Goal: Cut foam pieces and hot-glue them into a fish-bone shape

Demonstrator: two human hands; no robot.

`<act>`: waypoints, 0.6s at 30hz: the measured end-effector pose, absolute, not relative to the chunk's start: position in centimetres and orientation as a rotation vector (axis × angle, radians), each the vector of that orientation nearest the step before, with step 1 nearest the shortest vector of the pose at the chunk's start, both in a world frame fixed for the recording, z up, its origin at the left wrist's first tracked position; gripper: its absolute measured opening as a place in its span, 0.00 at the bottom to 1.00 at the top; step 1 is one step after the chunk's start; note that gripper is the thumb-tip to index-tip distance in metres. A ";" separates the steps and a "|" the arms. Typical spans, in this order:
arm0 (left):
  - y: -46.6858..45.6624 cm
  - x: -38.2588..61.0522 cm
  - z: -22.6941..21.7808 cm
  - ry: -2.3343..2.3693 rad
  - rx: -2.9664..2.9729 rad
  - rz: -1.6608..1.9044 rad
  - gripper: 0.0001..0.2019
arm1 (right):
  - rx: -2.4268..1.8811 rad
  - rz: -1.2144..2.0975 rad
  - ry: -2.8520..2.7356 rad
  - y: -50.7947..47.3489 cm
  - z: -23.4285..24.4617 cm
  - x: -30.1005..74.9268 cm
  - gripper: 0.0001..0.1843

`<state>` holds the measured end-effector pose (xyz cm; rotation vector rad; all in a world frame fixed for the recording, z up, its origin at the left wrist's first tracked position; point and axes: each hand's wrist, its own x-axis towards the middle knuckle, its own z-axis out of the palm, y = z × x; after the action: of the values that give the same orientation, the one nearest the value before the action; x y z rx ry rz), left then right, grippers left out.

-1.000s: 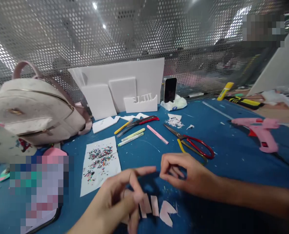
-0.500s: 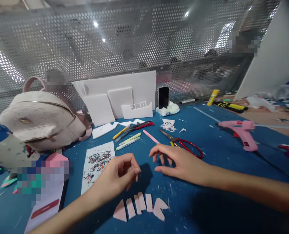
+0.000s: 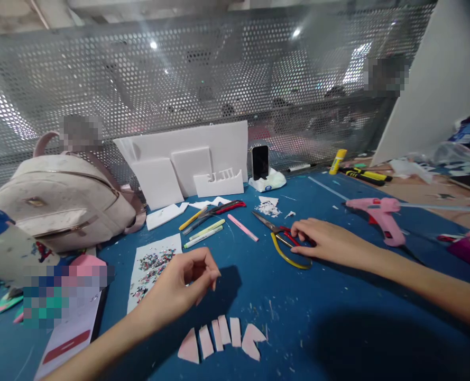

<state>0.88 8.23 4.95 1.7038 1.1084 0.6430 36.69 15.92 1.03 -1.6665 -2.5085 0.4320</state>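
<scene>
My right hand (image 3: 325,242) reaches forward over the blue table (image 3: 338,328). Its fingers are curled onto the red handle of a pair of scissors (image 3: 278,241), whose yellow handle loop lies free beside them. My left hand (image 3: 183,283) hovers nearer me with fingers loosely curled toward the thumb, and nothing shows in it. Just below it lies a row of several pink cut pieces (image 3: 221,338), fanned out flat. Left of that hand is a white sheet with glitter bits (image 3: 151,267).
Pens (image 3: 203,233) and a pink marker (image 3: 242,227) lie mid-table. White foam boards (image 3: 187,159) and a phone (image 3: 260,161) lean on the mesh wall. A pale backpack (image 3: 60,196) stands at the left. At the right are a pink glue gun (image 3: 381,214) and a yellow knife (image 3: 365,173).
My right hand has moved away from the pink pieces, forward and right onto the scissors, which shifted slightly. My left hand lifted off the pieces and stays curled. The view pulled back.
</scene>
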 end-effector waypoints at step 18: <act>9.4 0.3 4.8 1.087 1.709 0.686 0.13 | -1.221 1.468 -2.154 10.9 3.2 35.7 0.33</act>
<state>0.34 9.35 4.76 1.7091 1.0874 0.6863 35.66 10.86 3.19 -1.2213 -2.1539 1.4680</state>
